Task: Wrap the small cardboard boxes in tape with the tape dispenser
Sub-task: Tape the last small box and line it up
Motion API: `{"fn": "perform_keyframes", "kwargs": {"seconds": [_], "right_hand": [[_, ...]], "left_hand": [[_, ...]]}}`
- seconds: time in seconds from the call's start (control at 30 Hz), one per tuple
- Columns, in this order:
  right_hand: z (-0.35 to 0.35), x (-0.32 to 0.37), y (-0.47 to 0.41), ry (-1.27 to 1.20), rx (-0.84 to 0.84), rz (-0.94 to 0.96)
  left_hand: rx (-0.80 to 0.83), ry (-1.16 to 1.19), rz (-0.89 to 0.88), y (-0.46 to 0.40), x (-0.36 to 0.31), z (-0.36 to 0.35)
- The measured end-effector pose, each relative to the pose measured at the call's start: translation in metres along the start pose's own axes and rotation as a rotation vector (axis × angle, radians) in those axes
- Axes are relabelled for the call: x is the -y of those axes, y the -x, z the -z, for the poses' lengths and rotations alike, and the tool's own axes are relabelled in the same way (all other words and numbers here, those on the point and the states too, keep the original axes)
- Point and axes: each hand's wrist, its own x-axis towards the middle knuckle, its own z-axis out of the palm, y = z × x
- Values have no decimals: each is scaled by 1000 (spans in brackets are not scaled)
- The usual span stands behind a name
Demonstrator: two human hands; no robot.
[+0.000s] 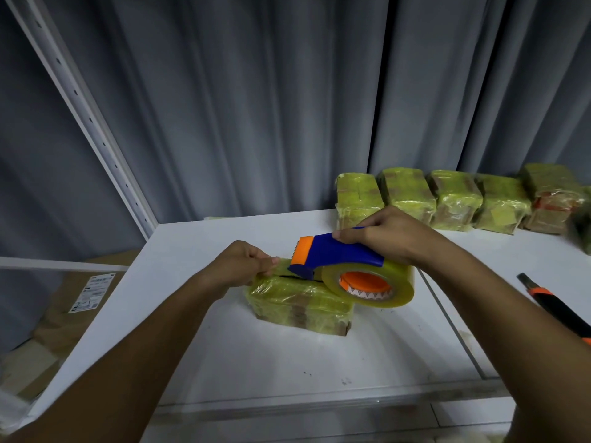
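Note:
A small cardboard box (300, 306) covered in yellowish tape lies on the white table (224, 346) in the middle of the view. My left hand (243, 263) grips its far left top edge, fingers curled over the tape. My right hand (380, 233) holds the blue and orange tape dispenser (335, 254) by its blue handle. The dispenser's orange cutter end sits on the box top, close to my left fingers. Its clear tape roll (367, 284) hangs over the box's right end.
Several taped boxes (447, 199) stand in a row along the table's back right. A black and orange utility knife (556, 306) lies at the right edge. Grey curtains hang behind. A white shelf post (86, 123) and flat cardboard (64, 308) are at the left.

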Motion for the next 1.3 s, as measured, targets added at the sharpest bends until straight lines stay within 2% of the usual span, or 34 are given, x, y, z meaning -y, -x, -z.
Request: {"fn": "perform_keyframes", "kwargs": {"seconds": [0.33, 0.5, 0.6, 0.93, 1.3], "right_hand": [[10, -3, 11, -96, -17, 6], [16, -2, 14, -171, -90, 13], [19, -3, 16, -187, -62, 12], [1, -5, 10, -33, -53, 44], [-12, 14, -2, 107, -97, 73]], "left_hand": [[80, 160, 15, 1, -3, 14], [-8, 51, -14, 3, -10, 22], [-10, 26, -17, 4, -10, 23], [11, -149, -27, -2, -1, 12], [-78, -229, -62, -8, 4, 13]]}}
